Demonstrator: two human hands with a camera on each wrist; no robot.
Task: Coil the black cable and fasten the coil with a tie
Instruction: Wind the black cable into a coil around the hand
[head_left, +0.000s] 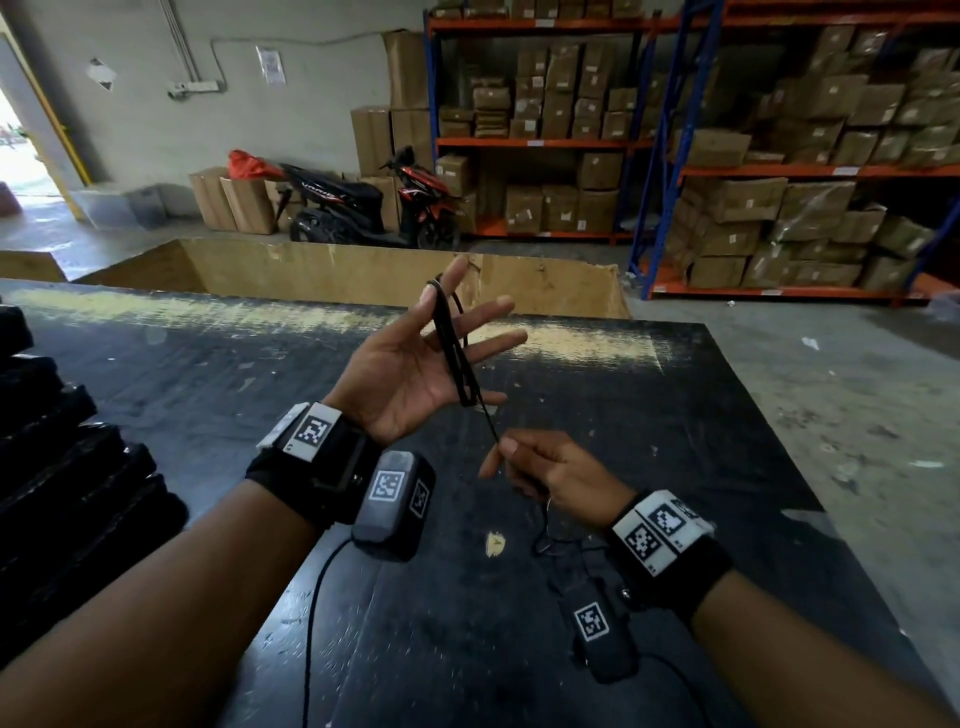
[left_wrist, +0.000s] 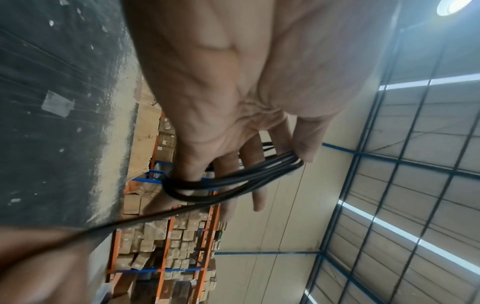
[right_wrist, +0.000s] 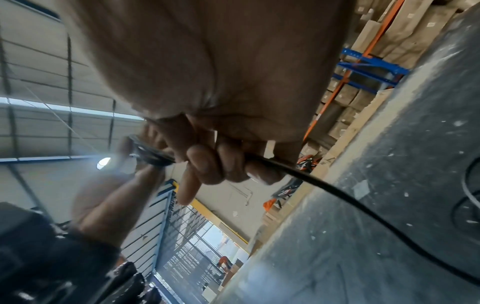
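Observation:
The black cable (head_left: 454, 348) is wound in several loops across my raised left hand (head_left: 410, 364), from the thumb down to the little finger. That hand is palm up with its fingers straight and spread. The left wrist view shows the loops (left_wrist: 233, 181) stretched between thumb and little finger. From the coil one strand runs down to my right hand (head_left: 540, 467), whose curled fingers (right_wrist: 221, 164) grip the cable (right_wrist: 324, 185). Below that hand the loose rest of the cable (head_left: 545, 540) trails onto the black table (head_left: 623, 389). I see no tie.
A stack of black items (head_left: 67, 467) stands on the table's left side. An open cardboard bin (head_left: 363, 270) borders the far edge. Beyond it are two scooters (head_left: 363, 202) and shelving with boxes (head_left: 779, 156). The concrete floor lies to the right.

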